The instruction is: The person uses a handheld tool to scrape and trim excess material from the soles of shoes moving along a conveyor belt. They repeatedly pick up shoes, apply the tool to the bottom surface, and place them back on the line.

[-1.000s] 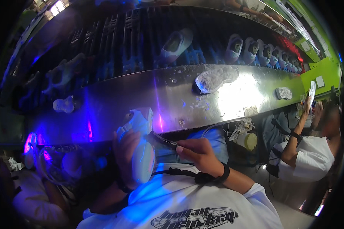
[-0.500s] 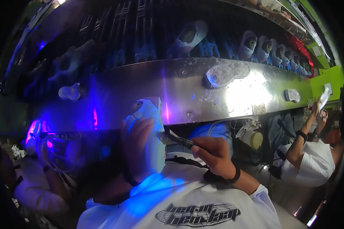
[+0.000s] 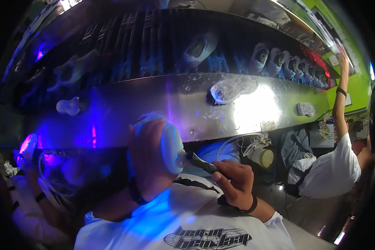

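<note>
My left hand (image 3: 148, 162) is wrapped round a pale shoe (image 3: 172, 143) in front of my chest, covering much of its upper. The shoe's sole side is turned to the right, under blue light. Between the fingers and thumb of my right hand (image 3: 236, 183) is a dark-handled brush (image 3: 204, 164). Its tip meets the sole edge near the shoe's lower end; the bristles are hard to make out.
Beyond the shoe runs a metal bench (image 3: 137, 112) holding a crusted, pale, sole-shaped piece (image 3: 233, 89). A dark rack line (image 3: 125, 46) behind it carries several shoes (image 3: 259, 57). One co-worker (image 3: 333, 175) is at the right, another (image 3: 33, 200) at the left. A yellowish tub (image 3: 263, 158) stands below the bench.
The shoe has turned in my left hand, showing more of its sole side. The brush has shifted lower along it. The right co-worker's arm now reaches up toward the green panel.
</note>
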Available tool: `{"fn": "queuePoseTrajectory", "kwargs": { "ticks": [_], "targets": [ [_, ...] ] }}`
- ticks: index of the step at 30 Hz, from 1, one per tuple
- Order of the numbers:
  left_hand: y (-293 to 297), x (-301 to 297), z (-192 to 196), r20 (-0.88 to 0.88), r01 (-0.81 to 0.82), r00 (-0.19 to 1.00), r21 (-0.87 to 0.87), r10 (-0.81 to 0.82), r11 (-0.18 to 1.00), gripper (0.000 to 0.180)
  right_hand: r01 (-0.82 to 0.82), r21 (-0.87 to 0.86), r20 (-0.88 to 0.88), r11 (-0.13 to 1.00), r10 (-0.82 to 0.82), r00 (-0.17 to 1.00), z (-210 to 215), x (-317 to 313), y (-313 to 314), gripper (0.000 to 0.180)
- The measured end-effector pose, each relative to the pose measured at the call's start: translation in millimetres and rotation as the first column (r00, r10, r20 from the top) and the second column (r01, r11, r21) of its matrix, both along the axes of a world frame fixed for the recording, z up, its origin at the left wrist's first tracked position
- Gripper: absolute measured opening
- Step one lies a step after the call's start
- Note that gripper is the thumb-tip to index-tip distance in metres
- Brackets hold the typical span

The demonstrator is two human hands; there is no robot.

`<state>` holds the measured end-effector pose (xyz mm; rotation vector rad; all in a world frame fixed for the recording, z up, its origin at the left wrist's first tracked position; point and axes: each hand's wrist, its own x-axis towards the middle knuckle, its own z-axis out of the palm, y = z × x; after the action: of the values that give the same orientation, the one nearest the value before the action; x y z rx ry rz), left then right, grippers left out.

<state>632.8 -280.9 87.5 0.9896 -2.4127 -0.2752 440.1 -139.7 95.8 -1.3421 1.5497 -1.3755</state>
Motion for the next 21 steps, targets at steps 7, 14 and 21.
{"fn": "queuePoseTrajectory", "kwargs": {
  "ticks": [7, 14, 21],
  "targets": [
    [-11.3, -17.7, 13.4, 0.046, 0.040, 0.998, 0.052, -0.043, 0.998, 0.087, 0.118, -0.009, -0.149, 0.993, -0.118, 0.982, 22.5, -14.0, -2.9, 0.020],
    [-23.4, -29.8, 27.5, 0.105, 0.052, 0.993, 0.087, -0.061, 0.995, 0.092, 0.088, -0.135, -0.372, 0.987, -0.133, 0.918, 40.3, -41.0, -27.6, 0.027],
    [-45.1, -26.9, 23.8, 0.034, 0.077, 0.996, 0.044, -0.078, 0.996, 0.088, 0.000, -0.185, -0.347, 0.983, -0.065, 0.936, 28.7, -58.3, -55.7, 0.025]
  ]
}}
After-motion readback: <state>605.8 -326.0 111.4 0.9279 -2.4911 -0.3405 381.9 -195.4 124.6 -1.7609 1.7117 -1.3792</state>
